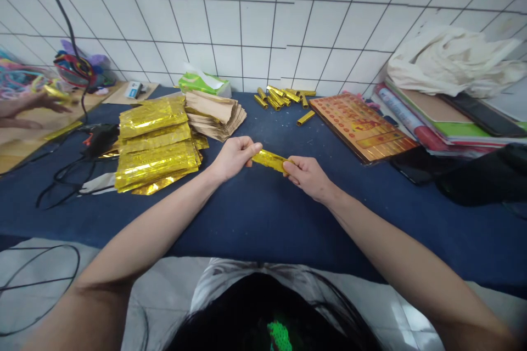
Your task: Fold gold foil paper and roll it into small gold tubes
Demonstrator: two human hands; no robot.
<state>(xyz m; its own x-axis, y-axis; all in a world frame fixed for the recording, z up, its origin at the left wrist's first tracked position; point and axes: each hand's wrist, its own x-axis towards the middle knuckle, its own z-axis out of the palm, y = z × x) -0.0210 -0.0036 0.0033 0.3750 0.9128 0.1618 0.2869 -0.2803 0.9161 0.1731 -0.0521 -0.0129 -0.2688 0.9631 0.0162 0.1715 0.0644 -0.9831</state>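
Note:
A narrow folded strip of gold foil paper (269,160) is stretched between my two hands above the blue cloth. My left hand (235,158) pinches its left end between thumb and fingers. At the other end, my right hand (307,175) grips it the same way. To the left lies a pile of gold foil sheets (156,145), overlapping in layers. Beside it sits a stack of brown paper (216,112). Several small gold paper rolls (284,96) lie heaped near the wall, and a single gold roll (305,117) rests apart from them.
An orange printed pack (362,127) lies right of the rolls. Farther right are stacked books (448,120), a cream cloth (453,60) and a black phone (483,112). Black cables (61,181) trail on the left. Another person's hand (31,109) is at the far left. A tissue pack (206,82) stands behind.

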